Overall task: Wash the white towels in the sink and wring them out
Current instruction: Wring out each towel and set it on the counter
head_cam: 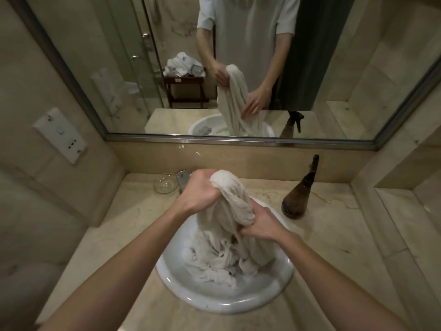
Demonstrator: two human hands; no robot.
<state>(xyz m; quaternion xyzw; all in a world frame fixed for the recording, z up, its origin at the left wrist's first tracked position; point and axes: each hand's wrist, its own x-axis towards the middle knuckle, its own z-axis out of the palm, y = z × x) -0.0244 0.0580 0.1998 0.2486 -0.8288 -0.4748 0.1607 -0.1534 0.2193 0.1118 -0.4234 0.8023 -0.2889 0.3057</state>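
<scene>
Here, left hand (200, 189) fingers clench bunched wet towel (229, 211) top; right hand (260, 223) grips twisted middle above round sink (214, 299).

We see brown spray bottle (301, 194) upright on marble tabletop (334, 235), right side. Clear glass bowl (165, 186) at back left, beside metal tap (183, 179). Wide mirror (95, 68) above. White switch plate (60, 134) on left wall.

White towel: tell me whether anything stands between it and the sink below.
Nothing visible does. The left hand and right hand both grip the white towel, whose lower end already lies bunched in the sink.
</scene>
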